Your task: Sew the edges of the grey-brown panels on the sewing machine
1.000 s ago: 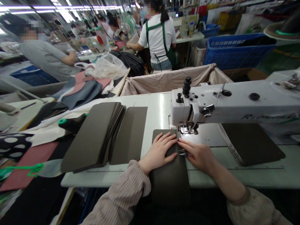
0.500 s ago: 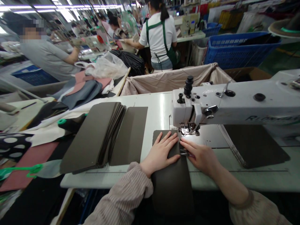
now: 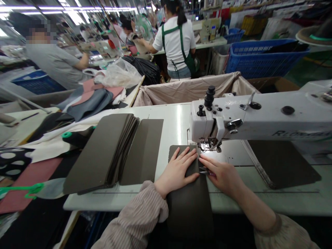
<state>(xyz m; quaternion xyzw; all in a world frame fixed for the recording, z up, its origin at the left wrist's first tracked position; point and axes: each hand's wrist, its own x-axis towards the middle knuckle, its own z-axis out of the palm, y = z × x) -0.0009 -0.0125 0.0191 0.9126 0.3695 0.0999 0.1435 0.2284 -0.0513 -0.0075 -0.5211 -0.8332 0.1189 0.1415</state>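
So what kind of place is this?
It looks like a sewing workshop, probably in a factory. There's a big white sewing machine up close, a stack of dark panels on its table, and another sewing machine behind, near a worker in a green apron.

The white sewing machine is carrying dark slanted brand lettering along its arm; the opening characters are reading "RLON", the remainder blurring beyond recognition. A graduated scale is running along the tabletop's front edge, its markings appearing too small to read. A background machine's blue display is likewise showing illegibly.
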